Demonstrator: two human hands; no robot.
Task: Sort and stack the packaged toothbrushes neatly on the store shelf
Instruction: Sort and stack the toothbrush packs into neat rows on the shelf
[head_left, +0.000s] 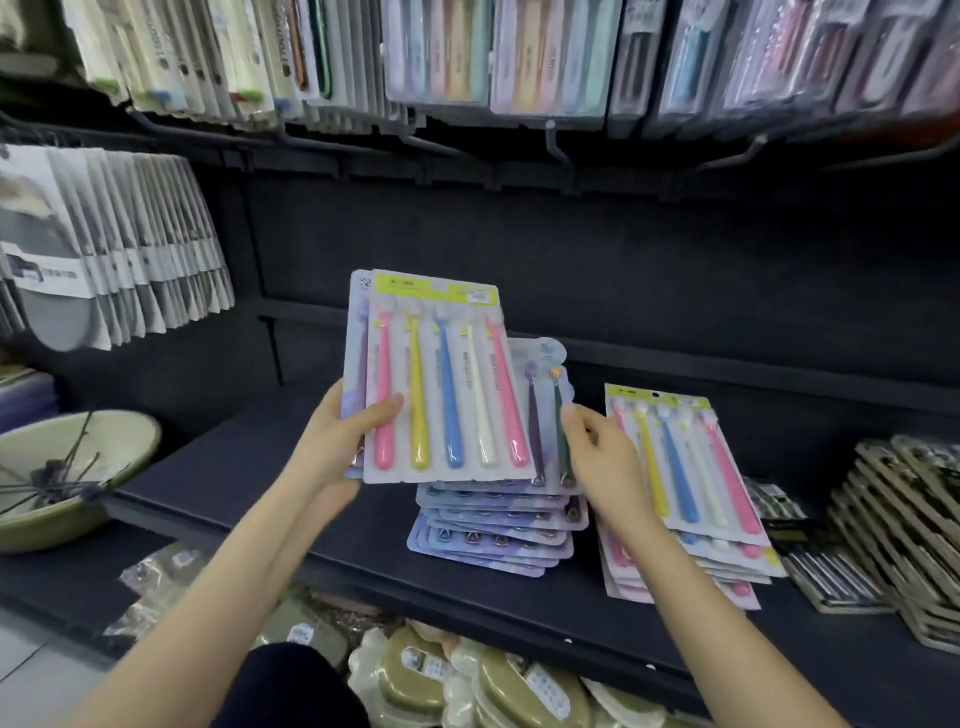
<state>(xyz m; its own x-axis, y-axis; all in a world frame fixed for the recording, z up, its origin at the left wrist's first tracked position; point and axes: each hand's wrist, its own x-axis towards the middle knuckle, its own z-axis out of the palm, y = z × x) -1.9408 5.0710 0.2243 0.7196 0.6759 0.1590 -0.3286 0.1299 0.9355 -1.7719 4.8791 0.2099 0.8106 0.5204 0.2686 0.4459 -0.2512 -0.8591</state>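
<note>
Head view: the only view; a person faces a dark store shelf (249, 467) with both bare forearms reaching in.
Left hand (337, 441): curled round the lower left edge of a small fan of packs, thumb on the front and fingers behind.
Held packs: in front is a five-brush pack (447, 379) with a yellow-green header, raised above the shelf and tilted. A lilac-backed pack (358, 322) peeks out behind it on the left. That makes at least two; more may be hidden.
Right hand (602, 452): fingers bent, tips at the right edge of a dark-brush pack (545, 384). I cannot tell whether it pinches this pack or only touches it, nor whether the pack belongs to the fan or to the pile beneath.
Done so far: two sorted piles lie on the shelf just beside each other, the lilac stack (498, 525) in the middle and the colourful stack (691, 488) to its right. Each is of one kind, but the edges are stepped, not squared.
Left to do, as I judge: put the held packs on their matching piles, then square both piles.
Counts: two hands and two toothbrush piles. The front pack has five brushes (pink, yellow, blue, cream, pink). The lilac stack has about nine layers, with blurred edges; the colourful stack has about six.
Other: a green bowl (67, 467) holding wire hooks, hanging packs (441, 47) above, and a stack of dark packs (883, 525) at far right.
</note>
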